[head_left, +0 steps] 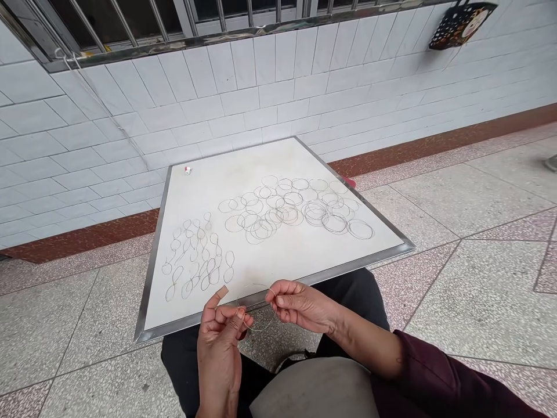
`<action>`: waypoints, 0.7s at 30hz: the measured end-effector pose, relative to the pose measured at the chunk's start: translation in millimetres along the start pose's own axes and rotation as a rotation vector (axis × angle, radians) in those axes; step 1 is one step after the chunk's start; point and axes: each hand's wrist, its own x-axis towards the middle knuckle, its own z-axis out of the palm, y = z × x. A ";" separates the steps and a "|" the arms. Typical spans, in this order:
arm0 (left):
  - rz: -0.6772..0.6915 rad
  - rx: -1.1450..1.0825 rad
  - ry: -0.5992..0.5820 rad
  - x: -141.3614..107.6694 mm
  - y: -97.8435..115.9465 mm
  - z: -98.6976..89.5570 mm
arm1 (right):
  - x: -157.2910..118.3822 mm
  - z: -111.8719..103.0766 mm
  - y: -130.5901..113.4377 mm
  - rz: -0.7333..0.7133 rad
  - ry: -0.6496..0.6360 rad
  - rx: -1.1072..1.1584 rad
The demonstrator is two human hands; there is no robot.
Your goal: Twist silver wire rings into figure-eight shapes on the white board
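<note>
A thin wire loop point(261, 330) hangs between my two hands, just past the near edge of the white table point(243, 165). My left hand point(221, 331) pinches its left side between thumb and fingers, with the index finger raised. My right hand point(300, 305) grips the right side with thumb and fingertips. On the table's right half lie several round wire rings point(335, 223), many overlapping. Several wire pieces twisted into figure-eights point(229, 267) lie at the left.
A small red and white item point(188, 170) sits at the table's far left corner. Behind stands a tiled wall point(243, 93) with a barred window. A dark basket point(461, 26) hangs at the upper right. My knees are under the table's near edge.
</note>
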 end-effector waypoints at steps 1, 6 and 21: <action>0.013 0.011 0.003 0.1 -0.4 0.0 | 0.2 0.1 1.2 -0.004 -0.008 0.006; 0.046 0.045 -0.004 0.2 -2.3 0.6 | 3.2 2.2 10.1 -0.018 -0.068 -0.025; 0.097 0.109 -0.034 -0.1 -9.0 -0.8 | 14.0 13.2 24.7 -0.064 -0.025 -0.078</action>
